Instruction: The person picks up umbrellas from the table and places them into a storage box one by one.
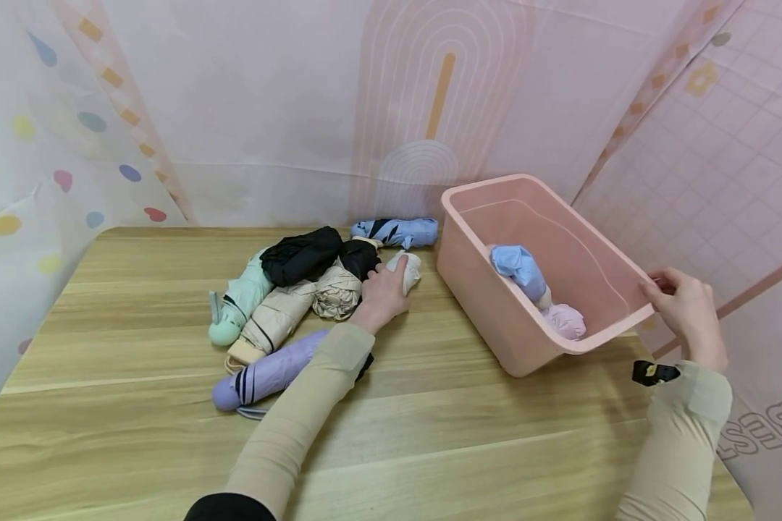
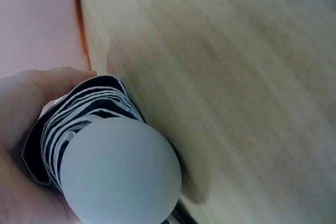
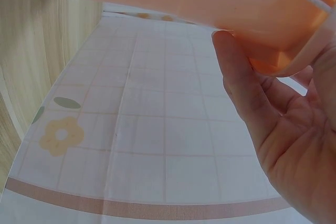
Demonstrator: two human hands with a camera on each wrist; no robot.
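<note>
My left hand grips a white folded umbrella at the right side of a pile. In the left wrist view, thumb and palm curve round its dark-lined folds, and a round white handle end faces the camera. My right hand holds the near right corner of a pink plastic bin by its rim, thumb on top and fingers underneath. The bin's right end appears raised. Inside lie a blue folded umbrella and a lilac bundle.
Left of my left hand lie folded umbrellas: mint, black, beige and purple, partly under my sleeve. A blue one lies at the wooden table's back edge. A printed curtain hangs behind.
</note>
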